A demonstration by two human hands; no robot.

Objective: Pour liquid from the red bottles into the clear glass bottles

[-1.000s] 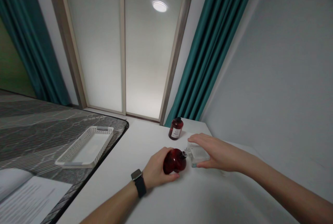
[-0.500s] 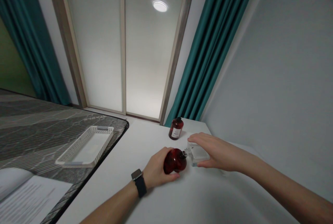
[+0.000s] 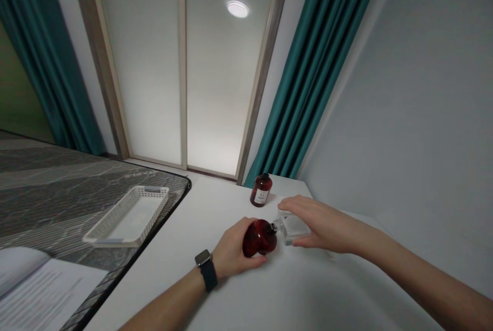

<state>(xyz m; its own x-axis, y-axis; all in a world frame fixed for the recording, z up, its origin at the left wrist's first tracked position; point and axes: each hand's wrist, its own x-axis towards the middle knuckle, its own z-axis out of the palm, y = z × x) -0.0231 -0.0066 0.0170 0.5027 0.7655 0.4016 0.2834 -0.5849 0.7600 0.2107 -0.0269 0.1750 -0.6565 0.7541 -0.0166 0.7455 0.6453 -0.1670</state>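
Observation:
My left hand (image 3: pixel 234 251), with a black watch on its wrist, is wrapped around a dark red-brown bottle (image 3: pixel 259 239) tilted over to the right. In my right hand (image 3: pixel 314 223) is a clear square glass bottle (image 3: pixel 292 227), tilted with its neck toward the left. The two bottle mouths meet; whether liquid passes between them I cannot tell. Behind them a second red-brown bottle (image 3: pixel 261 190) with a black cap and a white label stands upright on the white table (image 3: pixel 208 218).
To the left lies a dark patterned mat or cloth (image 3: pixel 96 187) with a black edge. On it are a white perforated basket (image 3: pixel 131 218) and an open book (image 3: pixel 50 290). A grey wall (image 3: pixel 416 115) rises at the right; frosted doors and a green curtain (image 3: pixel 316 64) are at the back.
Almost nothing differs. Both hands keep hold of their bottles, mouth to mouth, and the view has shifted very slightly.

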